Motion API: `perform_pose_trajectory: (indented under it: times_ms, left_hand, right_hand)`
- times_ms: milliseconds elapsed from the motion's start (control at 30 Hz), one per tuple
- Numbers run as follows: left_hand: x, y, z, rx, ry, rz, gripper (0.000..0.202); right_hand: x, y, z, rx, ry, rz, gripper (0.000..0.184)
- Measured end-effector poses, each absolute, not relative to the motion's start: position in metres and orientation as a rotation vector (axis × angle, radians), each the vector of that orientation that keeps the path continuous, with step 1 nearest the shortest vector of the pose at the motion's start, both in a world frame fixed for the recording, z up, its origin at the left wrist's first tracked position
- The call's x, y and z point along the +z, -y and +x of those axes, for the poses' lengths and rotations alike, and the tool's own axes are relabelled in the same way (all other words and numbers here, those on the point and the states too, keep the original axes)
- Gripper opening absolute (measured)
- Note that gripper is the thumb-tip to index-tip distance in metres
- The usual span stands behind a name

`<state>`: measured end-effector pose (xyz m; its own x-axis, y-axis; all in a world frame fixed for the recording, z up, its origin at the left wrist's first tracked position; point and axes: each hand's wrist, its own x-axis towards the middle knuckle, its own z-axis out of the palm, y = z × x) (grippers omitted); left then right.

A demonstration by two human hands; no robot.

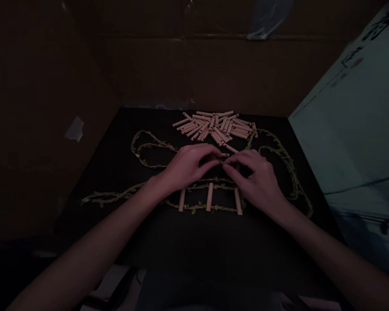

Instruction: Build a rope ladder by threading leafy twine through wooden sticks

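Note:
My left hand (pixel 194 163) and my right hand (pixel 251 170) meet over the middle of the dark table, thumbs and forefingers pinched on a thin green-brown leafy cord (pixel 222 163). A small wooden peg (pixel 225 154) shows just behind the left fingertips; I cannot tell if it is held. Below my hands lies a ladder-like strip of leafy cord (pixel 197 207) with wooden pegs across it, among them a middle peg (pixel 209 197) and a right peg (pixel 238 201). Part of the strip is hidden under my wrists.
A heap of drilled wooden pegs (pixel 210 125) lies at the back of the black table (pixel 194 242). Loops of leafy cord spread left (pixel 142 147) and right (pixel 287 160). Cardboard walls (pixel 149 73) stand behind and left, a pale panel (pixel 359 125) at right.

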<state>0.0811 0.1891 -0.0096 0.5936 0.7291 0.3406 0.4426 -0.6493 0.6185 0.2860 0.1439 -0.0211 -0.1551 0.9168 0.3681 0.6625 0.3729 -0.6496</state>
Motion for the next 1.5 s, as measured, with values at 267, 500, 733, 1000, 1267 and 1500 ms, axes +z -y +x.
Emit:
perform_pose_trajectory:
  times_ms: [267,500,733,1000,1267,1500]
  left_hand:
    - [-0.004,-0.188,0.082,0.930,-1.033,1.988,0.014]
    - [-0.009,-0.186,0.086,0.944,-1.006,1.818,0.016]
    - [-0.009,-0.183,0.092,0.871,-0.882,1.531,0.021]
    - [-0.010,-0.179,0.097,0.786,-0.832,1.232,0.018]
    - [-0.002,-0.176,0.095,0.758,-0.790,1.153,0.027]
    - [0.000,-0.176,0.092,0.751,-0.818,1.228,0.032]
  right_hand:
    - [-0.013,-0.143,0.286,0.523,1.829,-1.313,0.007]
    - [-0.012,-0.142,0.287,0.668,1.761,-1.201,0.006]
    - [-0.016,-0.143,0.288,0.832,1.639,-1.098,0.008]
    - [-0.014,-0.142,0.285,0.586,1.765,-1.051,0.007]
    - [-0.017,-0.143,0.285,0.244,1.905,-0.972,0.006]
    - [-0.020,-0.144,0.285,0.181,1.931,-0.986,0.007]
